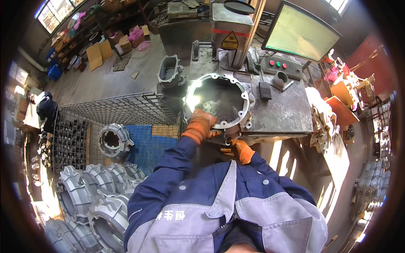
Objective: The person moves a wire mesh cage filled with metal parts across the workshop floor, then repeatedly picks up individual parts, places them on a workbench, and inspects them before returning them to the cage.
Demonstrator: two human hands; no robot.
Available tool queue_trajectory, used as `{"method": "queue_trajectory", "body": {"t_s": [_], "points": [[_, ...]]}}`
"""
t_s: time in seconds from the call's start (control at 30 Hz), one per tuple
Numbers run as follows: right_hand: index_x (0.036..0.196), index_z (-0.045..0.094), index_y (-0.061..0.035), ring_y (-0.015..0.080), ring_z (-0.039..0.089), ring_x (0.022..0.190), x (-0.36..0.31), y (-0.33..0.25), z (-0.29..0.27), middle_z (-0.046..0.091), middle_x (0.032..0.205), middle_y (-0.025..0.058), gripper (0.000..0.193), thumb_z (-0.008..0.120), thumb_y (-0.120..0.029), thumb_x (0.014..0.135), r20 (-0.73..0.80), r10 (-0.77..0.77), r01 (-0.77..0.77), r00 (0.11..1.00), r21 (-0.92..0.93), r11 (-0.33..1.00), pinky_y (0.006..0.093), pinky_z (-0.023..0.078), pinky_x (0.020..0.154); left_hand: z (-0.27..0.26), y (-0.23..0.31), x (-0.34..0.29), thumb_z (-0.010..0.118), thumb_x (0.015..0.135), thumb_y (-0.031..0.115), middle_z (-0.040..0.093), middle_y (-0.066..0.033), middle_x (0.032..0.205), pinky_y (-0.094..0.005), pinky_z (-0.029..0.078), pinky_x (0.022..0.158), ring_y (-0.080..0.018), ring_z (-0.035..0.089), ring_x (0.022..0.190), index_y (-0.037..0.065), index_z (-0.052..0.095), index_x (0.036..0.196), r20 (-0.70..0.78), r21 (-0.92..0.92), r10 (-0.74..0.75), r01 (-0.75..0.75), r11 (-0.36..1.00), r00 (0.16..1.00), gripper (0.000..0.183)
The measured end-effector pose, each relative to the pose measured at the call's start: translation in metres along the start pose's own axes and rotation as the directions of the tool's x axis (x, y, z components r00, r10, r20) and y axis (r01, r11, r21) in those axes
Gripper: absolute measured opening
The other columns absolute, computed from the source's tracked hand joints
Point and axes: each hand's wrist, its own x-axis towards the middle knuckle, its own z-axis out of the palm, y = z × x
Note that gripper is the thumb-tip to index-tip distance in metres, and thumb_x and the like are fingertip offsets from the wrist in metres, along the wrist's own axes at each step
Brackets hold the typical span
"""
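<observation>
A large round cast-metal housing point(242, 114) with a bolt-holed flange lies on the near edge of the metal workbench, its wide mouth facing up. My left hand point(200, 125), in an orange glove, is closed over the near-left part of its rim. Bright light glares off the flange just beyond that hand. Below the housing's near side is my right hand point(242, 152), also gloved in orange, with fingers stretched leftward and apart. Nothing shows in it; whether it touches the housing's underside I cannot tell.
Left of me, a wire-mesh cage point(122, 103) holds several grey castings point(80, 189). Another housing point(169, 69) stands beyond it. On the workbench point(278, 116) are a boxy machine on a column point(233, 27), a button box point(280, 66), a metal ring point(280, 79) and a monitor point(300, 31).
</observation>
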Motion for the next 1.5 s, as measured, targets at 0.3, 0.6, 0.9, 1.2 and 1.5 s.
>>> {"method": "queue_trajectory", "body": {"t_s": [0.3, 0.6, 0.9, 1.2, 1.5], "points": [[0.12, 0.054, -0.012, 0.0442, 0.066, 0.105, 0.021, 0.004, -0.031, 0.053, 0.121, 0.0101, 0.029, 0.059, -0.029, 0.097, -0.133, -0.14, 0.145, 0.981, 0.031, 0.989, 0.0563, 0.052, 0.086, 0.015, 0.012, 0.019, 0.065, 0.075, 0.071, 0.074, -0.0108, 0.101, -0.0414, 0.052, 0.088, -0.0306, 0.07, 0.1, 0.018, 0.074, 0.103, 0.095, -0.023, -0.129, 0.132, 0.991, 0.987, 0.06], [0.116, 0.054, -0.0094, 0.0512, 0.064, 0.103, 0.025, 0.011, -0.045, 0.057, 0.107, 0.0148, 0.023, 0.051, -0.027, 0.101, 0.07, -0.44, 0.415, 0.895, -0.491, 0.766, 0.0607, 0.053, 0.084, 0.018, 0.02, 0.013, 0.067, 0.075, 0.069, 0.074, -0.0083, 0.102, -0.0414, 0.052, 0.087, -0.0297, 0.07, 0.1, 0.019, 0.073, 0.104, 0.015, 0.01, -0.119, 0.119, 0.993, 0.993, 0.058], [0.107, 0.056, -0.0084, 0.0471, 0.068, 0.096, 0.014, -0.001, -0.032, 0.058, 0.102, 0.0155, 0.018, 0.044, -0.021, 0.103, -0.023, -0.383, 0.341, 0.924, -0.407, 0.848, 0.0523, 0.057, 0.076, -0.002, 0.029, 0.0, 0.066, 0.075, 0.069, 0.074, -0.0081, 0.097, -0.0425, 0.048, 0.089, -0.029, 0.07, 0.098, 0.019, 0.075, 0.1, -0.037, -0.043, -0.108, 0.106, 0.993, 0.993, 0.057], [0.101, 0.059, -0.0086, 0.0316, 0.068, 0.078, 0.0, -0.012, -0.031, 0.063, 0.085, 0.0092, 0.022, 0.063, -0.029, 0.094, 0.368, -0.561, 0.233, 0.741, -0.925, -0.3, 0.0419, 0.053, 0.067, 0.007, 0.034, 0.013, 0.065, 0.076, 0.071, 0.074, -0.0068, 0.098, -0.0403, 0.05, 0.086, -0.027, 0.07, 0.099, 0.02, 0.075, 0.101, 0.004, 0.024, -0.149, 0.149, 0.989, 0.989, 0.058], [0.11, 0.056, -0.0034, 0.0413, 0.071, 0.089, 0.016, -0.008, -0.049, 0.061, 0.092, 0.0135, 0.016, 0.053, -0.015, 0.099, 0.2, -0.471, 0.404, 0.859, -0.831, 0.384, 0.0504, 0.058, 0.069, 0.008, 0.036, 0.005, 0.067, 0.076, 0.067, 0.074, -0.0068, 0.099, -0.0415, 0.046, 0.09, -0.0279, 0.069, 0.1, 0.019, 0.075, 0.1, -0.054, -0.056, -0.148, 0.145, 0.988, 0.987, 0.055]]}}
